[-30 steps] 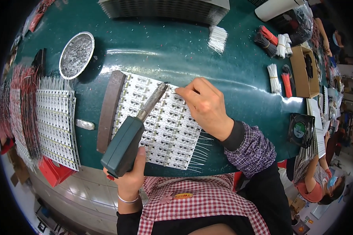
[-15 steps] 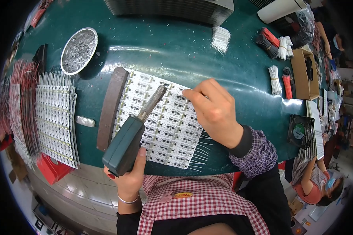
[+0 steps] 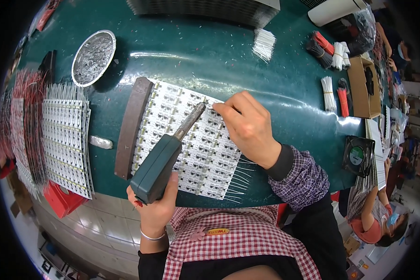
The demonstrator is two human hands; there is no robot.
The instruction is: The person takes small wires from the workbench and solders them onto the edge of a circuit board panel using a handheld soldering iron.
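Observation:
My left hand (image 3: 158, 205) is wrapped round the dark green body of a soldering gun (image 3: 157, 163). Its metal tip points up and to the right, over the upper part of a white circuit board panel (image 3: 182, 154) covered in rows of small parts. Just right of the tip, my right hand (image 3: 249, 128) has thumb and forefinger pinched together at the panel's upper right edge; what they hold is too small to make out. Thin white wires (image 3: 238, 184) stick out from the panel's lower right edge. A brown bar (image 3: 133, 128) lies along its left side.
At left stand a metal bowl (image 3: 91, 60) of scraps, a silvery bar (image 3: 101, 142) and wired panels (image 3: 65, 144). White wire pieces (image 3: 263, 45) lie at the back. Wire bundles (image 3: 328, 93), a cardboard box (image 3: 363, 88) and a fan (image 3: 358, 156) sit right. Another person (image 3: 375, 219) works beyond.
The soldering gun has moved right and slightly up, so its tip is closer to my right fingers. My right hand has shifted slightly left and up.

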